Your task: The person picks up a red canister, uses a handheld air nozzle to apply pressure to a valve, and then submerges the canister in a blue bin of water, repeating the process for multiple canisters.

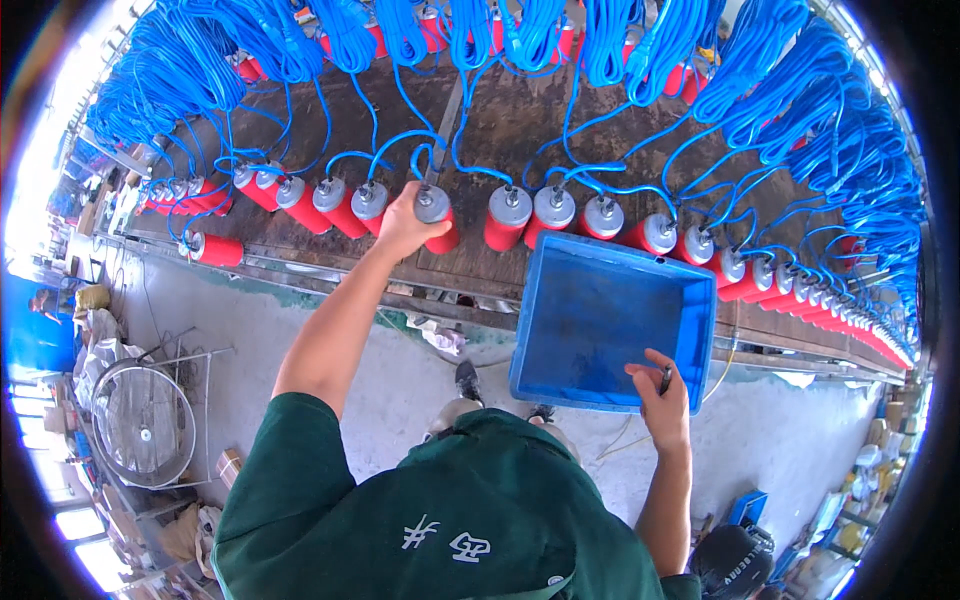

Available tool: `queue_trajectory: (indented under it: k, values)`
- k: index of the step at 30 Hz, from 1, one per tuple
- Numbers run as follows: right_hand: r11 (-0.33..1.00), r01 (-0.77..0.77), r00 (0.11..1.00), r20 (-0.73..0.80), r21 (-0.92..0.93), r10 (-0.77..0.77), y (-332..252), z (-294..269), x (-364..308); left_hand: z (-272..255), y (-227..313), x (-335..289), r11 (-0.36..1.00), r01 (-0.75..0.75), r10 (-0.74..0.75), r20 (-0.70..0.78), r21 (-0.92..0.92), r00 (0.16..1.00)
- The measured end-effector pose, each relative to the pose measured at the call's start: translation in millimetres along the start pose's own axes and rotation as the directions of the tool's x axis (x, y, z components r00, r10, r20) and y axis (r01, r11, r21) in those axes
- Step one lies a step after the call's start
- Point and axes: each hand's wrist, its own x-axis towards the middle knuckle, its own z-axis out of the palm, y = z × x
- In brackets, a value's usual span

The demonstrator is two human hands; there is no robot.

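Note:
My left hand (408, 228) is wrapped round a red cylinder with a grey metal cap (436, 208), with a blue cable (425, 150) running from its top. The cylinder stands near the front edge of the workbench, in a long row of similar red cylinders. Over the near right corner of a blue plastic tray (610, 320) is my right hand (664, 400). Its fingers are bent around a small dark object (667, 379), too small to name; thumb and forefinger stick out. The tray's far edge rests against the row of cylinders.
Coiled blue cables (540, 40) lie along the back of the dark workbench (500, 120), their leads crossing to the cylinders. One red cylinder (218, 249) lies on its side at the left. A wire-frame fan (145, 425) stands on the floor at left; a black round stool (733, 562) is behind right.

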Motion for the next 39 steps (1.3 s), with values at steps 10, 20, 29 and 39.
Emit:
queue_trajectory:
  k: [10, 20, 29, 39]
  values:
    - [0.997, -0.056, 0.998, -0.015, 0.053, 0.057, 13.5, 22.7, -2.0, 2.6, -10.3, 9.5, 0.986, -0.070, 0.077, 0.039, -0.149, 0.996]
    - [0.998, -0.061, 0.998, -0.008, 0.034, 0.062, 0.1, 30.2, 0.6, 17.8, 1.7, -0.6, 0.997, 0.033, -0.045, -0.167, -0.074, 0.985]
    - [0.991, -0.082, 0.997, -0.004, 0.107, 0.083, 11.9, 24.5, -1.0, -7.5, -7.9, 6.3, 0.996, 0.028, -0.024, 0.039, -0.088, 0.999]
    - [0.998, -0.057, 0.995, -0.082, 0.026, 0.059, 38.7, 1.3, 1.3, 20.1, 21.1, -43.8, 1.000, 0.003, 0.004, -0.351, 0.020, 0.936]
